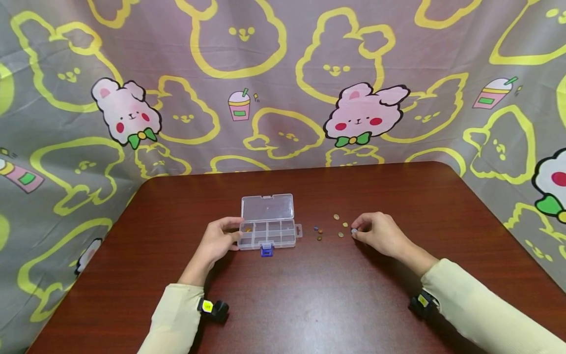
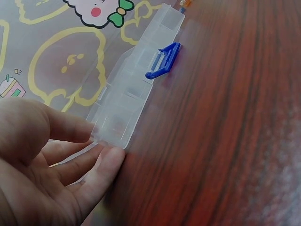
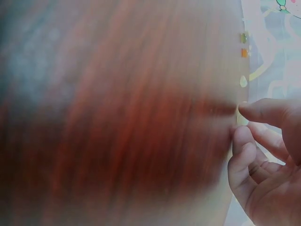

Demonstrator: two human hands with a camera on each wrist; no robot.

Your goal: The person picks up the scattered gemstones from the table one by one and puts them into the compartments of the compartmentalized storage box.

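A clear plastic compartment box lies on the table with its lid open toward the back. My left hand grips the box's left end, thumb at the front and fingers behind. A blue latch sticks out from the front side. One compartment at the left holds a small yellow-orange piece. Right of the box, my right hand pinches a small pale bluish piece at the tabletop between thumb and forefinger. Its exact kind is too small to tell.
Between the box and my right hand lie several small pieces: a blue one, an orange one, a dark green one and pale yellowish ones. A patterned cloth hangs behind the brown table.
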